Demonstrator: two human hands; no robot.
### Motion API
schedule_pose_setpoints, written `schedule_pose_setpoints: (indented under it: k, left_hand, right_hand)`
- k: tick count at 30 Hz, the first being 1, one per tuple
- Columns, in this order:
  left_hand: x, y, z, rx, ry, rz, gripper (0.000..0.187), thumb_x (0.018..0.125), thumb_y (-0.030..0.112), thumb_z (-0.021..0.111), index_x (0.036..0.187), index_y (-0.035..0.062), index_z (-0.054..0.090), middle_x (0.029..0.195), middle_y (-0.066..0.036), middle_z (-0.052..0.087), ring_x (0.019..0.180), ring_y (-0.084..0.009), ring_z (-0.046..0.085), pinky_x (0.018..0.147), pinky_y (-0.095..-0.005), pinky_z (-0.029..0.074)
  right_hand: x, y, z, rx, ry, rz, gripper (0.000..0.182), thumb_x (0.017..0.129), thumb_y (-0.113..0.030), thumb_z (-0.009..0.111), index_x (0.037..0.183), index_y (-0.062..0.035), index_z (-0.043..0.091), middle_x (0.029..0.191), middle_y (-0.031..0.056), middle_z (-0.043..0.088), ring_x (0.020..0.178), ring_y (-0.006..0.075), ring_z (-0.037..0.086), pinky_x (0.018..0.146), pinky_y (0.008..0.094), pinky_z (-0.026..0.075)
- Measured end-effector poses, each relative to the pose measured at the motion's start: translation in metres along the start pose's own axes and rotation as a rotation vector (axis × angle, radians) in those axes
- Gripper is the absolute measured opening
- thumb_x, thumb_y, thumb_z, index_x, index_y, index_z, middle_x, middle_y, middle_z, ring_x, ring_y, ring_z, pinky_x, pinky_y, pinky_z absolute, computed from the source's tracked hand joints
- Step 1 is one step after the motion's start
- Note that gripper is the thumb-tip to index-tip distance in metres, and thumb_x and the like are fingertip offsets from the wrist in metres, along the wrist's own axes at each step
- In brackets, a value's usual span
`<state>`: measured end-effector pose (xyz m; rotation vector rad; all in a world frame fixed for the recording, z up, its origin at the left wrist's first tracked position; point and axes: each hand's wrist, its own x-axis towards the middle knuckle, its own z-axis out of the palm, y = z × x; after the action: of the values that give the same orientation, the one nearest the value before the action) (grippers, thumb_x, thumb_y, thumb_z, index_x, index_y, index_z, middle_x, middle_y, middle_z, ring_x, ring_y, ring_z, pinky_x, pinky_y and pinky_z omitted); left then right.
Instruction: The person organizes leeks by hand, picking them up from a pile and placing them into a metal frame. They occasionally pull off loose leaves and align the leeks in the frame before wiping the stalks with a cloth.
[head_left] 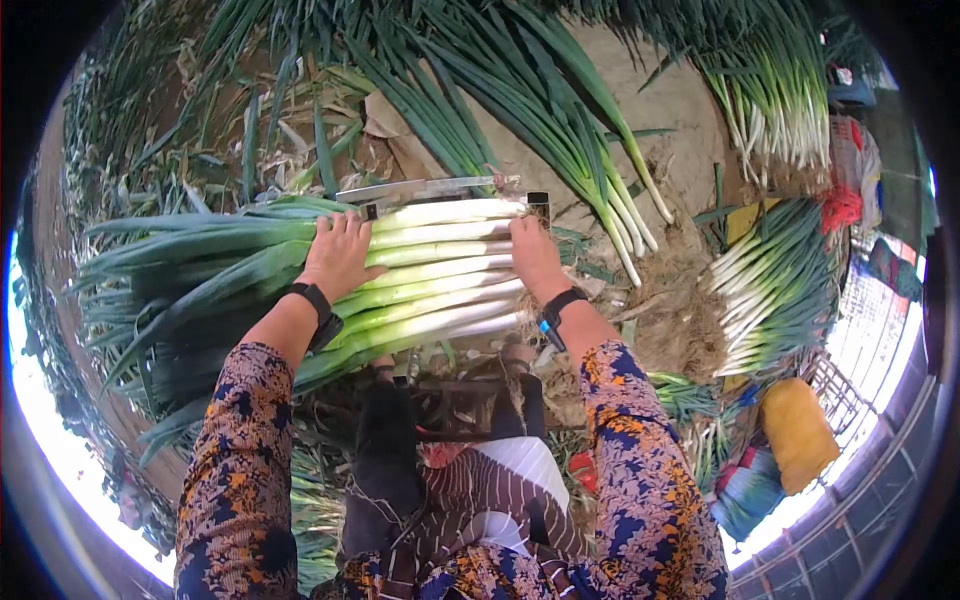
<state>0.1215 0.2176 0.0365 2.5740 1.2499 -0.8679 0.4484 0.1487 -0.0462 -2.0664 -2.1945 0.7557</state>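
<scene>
A wide row of large green onions [450,270] lies crosswise before me, white root ends to the right and long dark leaves to the left. My left hand [340,255] rests flat on it where green turns to white, fingers spread and thumb out. At the root ends, my right hand [537,262] has its fingers curled over the stalk tips; its fingertips are partly hidden. Just beyond the row is a long metal blade [430,188], lying parallel to the stalks. What supports the row is mostly covered.
Loose green onions [590,170] lie on the dirt ground ahead. More bunches [770,290] are at the right, near a red tie [840,208] and a yellow sack [798,435]. Leaf scraps [210,160] litter the far left. My legs are below the row.
</scene>
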Motion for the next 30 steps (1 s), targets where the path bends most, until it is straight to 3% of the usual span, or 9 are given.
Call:
schedule_pose_setpoints:
  k: [8, 13, 15, 17, 20, 22, 26, 29, 30]
  left_hand:
    - [-0.025, 0.040, 0.000, -0.105, 0.039, -0.146, 0.108, 0.079, 0.075, 0.056, 0.149, -0.0033, 0.032, 0.153, -0.028, 0.028, 0.144, -0.0444, 0.021, 0.117, -0.0595, 0.011]
    - [-0.019, 0.046, 0.018, -0.109, 0.117, -0.172, 0.104, 0.081, 0.072, 0.055, 0.149, -0.0038, 0.032, 0.153, -0.028, 0.027, 0.143, -0.0439, 0.021, 0.116, -0.0590, 0.011]
    - [-0.019, 0.046, 0.019, -0.101, 0.111, -0.175, 0.104, 0.082, 0.072, 0.055, 0.149, -0.0038, 0.032, 0.153, -0.028, 0.027, 0.143, -0.0437, 0.022, 0.116, -0.0589, 0.011]
    - [-0.017, 0.046, 0.019, -0.098, 0.106, -0.177, 0.103, 0.082, 0.072, 0.055, 0.149, -0.0039, 0.032, 0.153, -0.028, 0.027, 0.143, -0.0436, 0.022, 0.116, -0.0587, 0.012]
    - [-0.018, 0.045, 0.017, -0.098, 0.068, -0.187, 0.102, 0.084, 0.071, 0.053, 0.150, -0.0036, 0.030, 0.153, -0.027, 0.027, 0.144, -0.0432, 0.020, 0.116, -0.0582, 0.012]
    - [-0.017, 0.046, 0.012, -0.091, 0.027, -0.196, 0.101, 0.086, 0.071, 0.051, 0.151, -0.0033, 0.026, 0.152, -0.025, 0.029, 0.145, -0.0426, 0.019, 0.117, -0.0579, 0.011]
    - [-0.017, 0.047, 0.019, -0.094, 0.057, -0.208, 0.101, 0.086, 0.071, 0.052, 0.151, -0.0030, 0.027, 0.152, -0.024, 0.030, 0.145, -0.0415, 0.021, 0.117, -0.0576, 0.011]
    - [-0.018, 0.048, 0.013, -0.084, 0.048, -0.217, 0.101, 0.086, 0.070, 0.052, 0.151, -0.0028, 0.027, 0.152, -0.024, 0.030, 0.145, -0.0412, 0.021, 0.118, -0.0571, 0.011]
    - [-0.017, 0.048, 0.014, -0.084, 0.037, -0.222, 0.101, 0.085, 0.070, 0.053, 0.151, -0.0026, 0.027, 0.152, -0.024, 0.030, 0.145, -0.0411, 0.020, 0.118, -0.0567, 0.010]
  right_hand:
    - [0.004, 0.028, 0.002, 0.129, -0.002, -0.110, 0.017, 0.083, -0.004, 0.058, 0.100, -0.0027, 0.060, 0.086, 0.0115, 0.063, 0.081, 0.0285, 0.065, 0.069, 0.0385, 0.053]
    - [-0.004, 0.061, -0.051, 1.255, 0.291, 0.627, 0.029, 0.085, -0.011, 0.058, 0.111, 0.0013, 0.062, 0.075, 0.0028, 0.059, 0.063, 0.0121, 0.054, 0.055, 0.0275, 0.044]
    - [-0.027, 0.101, -0.056, 1.261, 0.456, 0.712, 0.032, 0.084, -0.008, 0.059, 0.113, 0.0035, 0.061, 0.074, 0.0047, 0.059, 0.059, 0.0108, 0.051, 0.052, 0.0260, 0.041]
    - [-0.062, 0.171, -0.036, 1.046, 0.472, 0.897, 0.035, 0.083, -0.009, 0.065, 0.117, -0.0009, 0.061, 0.097, 0.0115, 0.065, 0.084, 0.0201, 0.063, 0.071, 0.0314, 0.050]
    - [-0.109, 0.181, -0.040, -0.373, 0.238, 0.546, 0.046, 0.082, -0.010, 0.065, 0.126, -0.0020, 0.057, 0.118, 0.0173, 0.061, 0.109, 0.0317, 0.059, 0.092, 0.0395, 0.048]
    - [-0.086, 0.139, -0.045, -0.052, 0.236, 0.251, 0.051, 0.082, -0.012, 0.066, 0.132, -0.0089, 0.055, 0.139, 0.0192, 0.049, 0.132, 0.0387, 0.042, 0.110, 0.0457, 0.034]
    - [-0.026, 0.017, -0.067, 0.254, -0.096, -0.063, 0.046, 0.084, -0.010, 0.062, 0.130, -0.0082, 0.055, 0.137, 0.0187, 0.052, 0.108, 0.0393, 0.060, 0.091, 0.0454, 0.051]
    - [0.009, 0.049, -0.031, -0.022, -0.331, -0.075, 0.031, 0.085, -0.009, 0.060, 0.116, -0.0071, 0.060, 0.127, 0.0175, 0.058, 0.094, 0.0411, 0.064, 0.081, 0.0455, 0.053]
    - [0.006, 0.057, -0.032, 0.235, -0.063, -0.268, 0.019, 0.088, -0.013, 0.060, 0.105, -0.0053, 0.061, 0.120, 0.0168, 0.060, 0.084, 0.0391, 0.065, 0.076, 0.0449, 0.053]
